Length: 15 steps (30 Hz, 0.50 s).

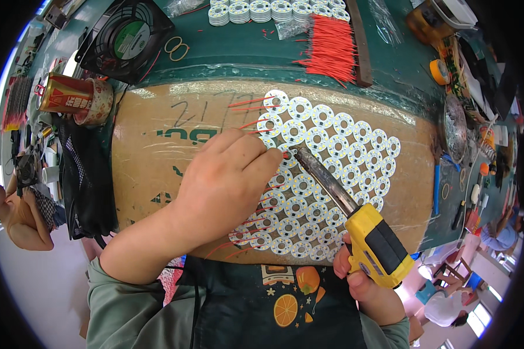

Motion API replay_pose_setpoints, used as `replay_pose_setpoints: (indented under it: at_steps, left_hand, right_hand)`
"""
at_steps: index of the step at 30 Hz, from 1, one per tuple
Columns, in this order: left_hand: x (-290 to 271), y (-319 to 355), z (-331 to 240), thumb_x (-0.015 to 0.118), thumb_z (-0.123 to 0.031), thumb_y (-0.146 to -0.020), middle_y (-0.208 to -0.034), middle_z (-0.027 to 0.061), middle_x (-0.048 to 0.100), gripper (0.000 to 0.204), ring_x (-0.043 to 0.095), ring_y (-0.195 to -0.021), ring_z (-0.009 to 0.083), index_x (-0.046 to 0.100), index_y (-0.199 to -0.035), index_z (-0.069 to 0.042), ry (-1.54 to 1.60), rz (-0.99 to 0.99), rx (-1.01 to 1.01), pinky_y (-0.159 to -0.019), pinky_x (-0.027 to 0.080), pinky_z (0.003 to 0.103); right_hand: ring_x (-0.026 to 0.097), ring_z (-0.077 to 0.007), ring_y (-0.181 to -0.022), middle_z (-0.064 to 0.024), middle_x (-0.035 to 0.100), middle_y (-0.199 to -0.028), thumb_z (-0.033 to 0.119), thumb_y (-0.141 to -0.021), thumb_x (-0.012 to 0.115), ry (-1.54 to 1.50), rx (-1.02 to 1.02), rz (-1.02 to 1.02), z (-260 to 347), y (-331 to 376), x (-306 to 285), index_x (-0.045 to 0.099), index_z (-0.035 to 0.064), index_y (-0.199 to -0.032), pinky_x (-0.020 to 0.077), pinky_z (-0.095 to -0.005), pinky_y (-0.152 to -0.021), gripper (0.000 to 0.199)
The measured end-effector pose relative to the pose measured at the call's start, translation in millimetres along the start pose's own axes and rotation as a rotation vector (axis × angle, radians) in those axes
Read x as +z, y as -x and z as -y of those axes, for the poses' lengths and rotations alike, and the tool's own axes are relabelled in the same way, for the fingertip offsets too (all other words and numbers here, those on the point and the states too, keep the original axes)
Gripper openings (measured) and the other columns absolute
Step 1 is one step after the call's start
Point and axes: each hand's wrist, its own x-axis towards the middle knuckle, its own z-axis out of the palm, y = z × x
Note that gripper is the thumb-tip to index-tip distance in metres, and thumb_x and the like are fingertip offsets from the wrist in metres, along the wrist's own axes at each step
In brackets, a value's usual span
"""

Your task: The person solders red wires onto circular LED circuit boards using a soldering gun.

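Note:
My right hand [360, 280] is closed round the grip of a yellow and black soldering iron [380, 244]. Its dark tip points up and left, at a round white LED board in the second column from the left. My left hand [224, 177] is pinched closed at that same board, with the red end of a wire showing at the fingertips beside the tip. Round LED boards [317, 138] with centre holes lie in close rows. From the left-hand boards, thin red wires [247, 104] stick out leftward. My left hand covers some of the boards there.
A brown cardboard sheet [413, 192] lies under the boards. Beyond it are a bundle of red wires [332, 49], stacked LED boards [256, 11] and a black fan [125, 41]. A can [67, 93] stands at left, yellow tape [439, 72] at right. Other people sit farther off.

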Motion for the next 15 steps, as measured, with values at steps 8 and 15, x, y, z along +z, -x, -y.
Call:
replay_pose_setpoints:
  at_steps: [8, 15]
  left_hand:
    - [2.3, -0.2, 1.4, 0.073, 0.0, -0.074, -0.09, 0.006, 0.064, 0.025, 0.064, -0.084, 0.0249, 0.072, -0.098, -0.005, 0.0, -0.007, 0.005, -0.075, 0.053, 0.036]
    - [2.7, -0.3, 1.1, 0.072, 0.001, -0.074, -0.089, 0.0068, 0.063, 0.024, 0.064, -0.084, 0.0247, 0.071, -0.098, -0.004, 0.013, -0.014, 0.005, -0.075, 0.053, 0.036]
  right_hand:
    - [0.057, -0.0179, -0.062, -0.0019, 0.058, -0.073, 0.027, -0.091, 0.074, 0.065, 0.01, 0.032, -5.6, 3.1, -4.7, 0.064, 0.0024, -0.11, 0.0441, -0.0324, -0.056, 0.033]
    - [0.06, -0.0186, -0.066, -0.0021, 0.062, -0.076, 0.027, -0.091, 0.073, 0.136, 0.06, -0.008, 0.0, 4.5, -3.8, 0.066, 0.0028, -0.114, 0.047, -0.0331, -0.06, 0.035]
